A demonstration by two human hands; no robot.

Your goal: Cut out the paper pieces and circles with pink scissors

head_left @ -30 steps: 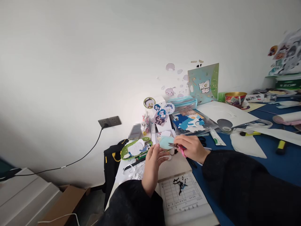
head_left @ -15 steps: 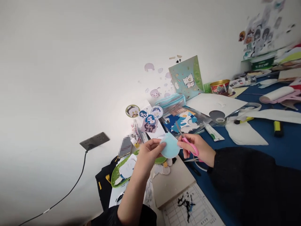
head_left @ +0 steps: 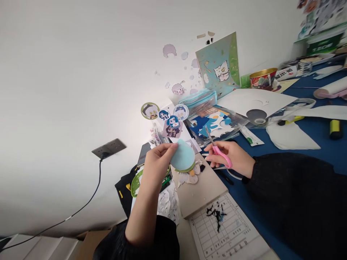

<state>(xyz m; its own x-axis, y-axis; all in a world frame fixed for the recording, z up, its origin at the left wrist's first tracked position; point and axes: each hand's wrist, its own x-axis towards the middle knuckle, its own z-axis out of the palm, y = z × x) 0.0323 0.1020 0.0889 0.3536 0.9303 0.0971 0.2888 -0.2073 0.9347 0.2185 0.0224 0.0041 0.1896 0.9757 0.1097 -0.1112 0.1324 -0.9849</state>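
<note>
The left hand [head_left: 160, 159] is pinching a round, light blue paper [head_left: 183, 155] at its upper left edge. The thumb and fingers are closing on it there, and the rest of the paper is hanging out to the right. The right hand [head_left: 233, 155] is holding scissors [head_left: 221, 156] by their pink handles. Its fingers are bending partway, and the blades are pointing to the far side, apart from the paper.

Under the blue paper, small paper cutouts [head_left: 189, 177] are lying on a beige board [head_left: 199, 195]. On the near side, thin black scraps [head_left: 217, 215] are sitting on a sheet with boxes [head_left: 235, 238].

To the right, a white tube [head_left: 252, 136] is lying on the blue surface [head_left: 324, 139]. Farther off, a clear bag [head_left: 241, 122] is holding blue and white bits. At the far side, a picture panel [head_left: 217, 68] is leaning on the wall [head_left: 67, 72], and a red and gold bowl [head_left: 262, 80] is standing to its right.
</note>
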